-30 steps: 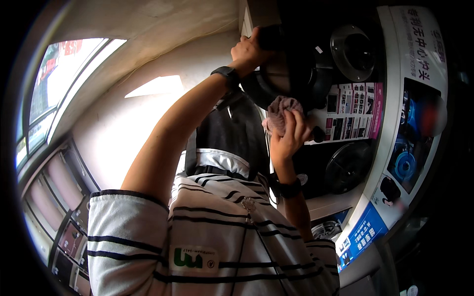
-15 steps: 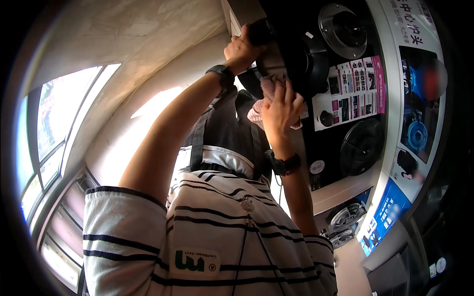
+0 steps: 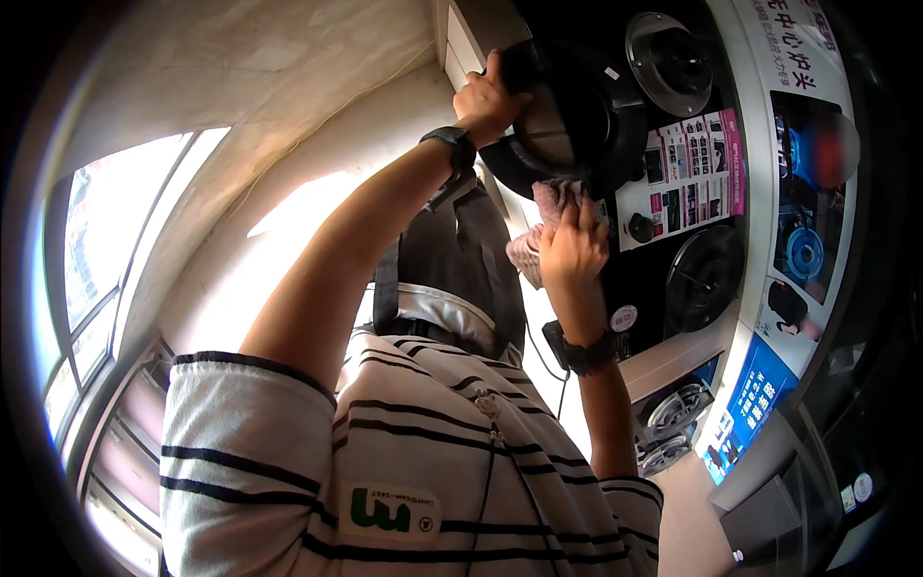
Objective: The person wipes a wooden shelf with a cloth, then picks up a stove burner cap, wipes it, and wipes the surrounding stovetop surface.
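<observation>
At the far left, a bright window [image 3: 115, 231] opens in the pale wall [image 3: 356, 91], with a patch of sunlight lying on the wall beyond it. Next comes the left hand [image 3: 487, 101], a dark watch [image 3: 452, 147] at its wrist; its fingers are drawn in around a dark edge that appears to belong to the black ring [image 3: 524, 168], the thing being worked on, which stands tilted at the near side of the black surface [image 3: 639, 274]. Just below the ring's lower rim is a crumpled pinkish cloth [image 3: 555, 200], bunched beneath the fingers of the right hand [image 3: 575, 245], which holds it firmly; whether cloth and rim actually touch cannot be told. Wiping appears to be under way: ring and cloth are both in hand, and the ring is not yet put down. How much of it is already clean, and how much is left, cannot be judged in the shadow. Farther right, on the surface, lie a round metal-rimmed burner [image 3: 670, 62], a printed leaflet [image 3: 685, 178] and a dark disc-shaped burner [image 3: 707, 279], all untouched; a display board [image 3: 806, 226] closes the row.
</observation>
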### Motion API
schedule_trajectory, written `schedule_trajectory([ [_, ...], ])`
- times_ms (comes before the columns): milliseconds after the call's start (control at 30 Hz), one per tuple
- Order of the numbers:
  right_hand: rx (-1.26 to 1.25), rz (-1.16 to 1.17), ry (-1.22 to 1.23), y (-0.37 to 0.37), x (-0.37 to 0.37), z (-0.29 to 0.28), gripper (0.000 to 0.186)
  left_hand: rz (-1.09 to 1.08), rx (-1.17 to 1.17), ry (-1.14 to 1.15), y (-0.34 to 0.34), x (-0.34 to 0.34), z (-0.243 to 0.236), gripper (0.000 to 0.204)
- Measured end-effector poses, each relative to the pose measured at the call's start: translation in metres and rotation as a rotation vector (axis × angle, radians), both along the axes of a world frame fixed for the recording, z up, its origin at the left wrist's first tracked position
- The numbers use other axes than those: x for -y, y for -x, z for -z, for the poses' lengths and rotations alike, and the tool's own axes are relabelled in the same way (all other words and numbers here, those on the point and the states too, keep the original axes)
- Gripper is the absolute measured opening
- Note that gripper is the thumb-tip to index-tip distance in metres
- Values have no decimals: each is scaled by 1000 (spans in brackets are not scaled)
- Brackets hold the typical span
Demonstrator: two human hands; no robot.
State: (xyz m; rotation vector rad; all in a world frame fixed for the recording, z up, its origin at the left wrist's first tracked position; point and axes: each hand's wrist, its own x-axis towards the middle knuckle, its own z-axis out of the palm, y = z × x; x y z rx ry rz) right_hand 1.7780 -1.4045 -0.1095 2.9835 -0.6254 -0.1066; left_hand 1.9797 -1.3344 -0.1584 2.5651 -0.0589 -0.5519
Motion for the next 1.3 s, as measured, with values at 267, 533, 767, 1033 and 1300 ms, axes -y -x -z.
schedule_trajectory([
  [267,88,-37,147,-30,-12,22,28,26,0,48,0,-1,5,85],
  [533,-57,84,-202,-79,0,21,21,0,20,20,3,7,7,80],
  [767,224,-311,-406,-66,-41,24,16,16,0,32,0,2,9,86],
  [1033,163,-48,-298,-43,-13,-13,20,32,12,36,0,1,9,84],
  [1300,152,-117,-33,-61,1,28,18,18,20,2,1,6,6,79],
])
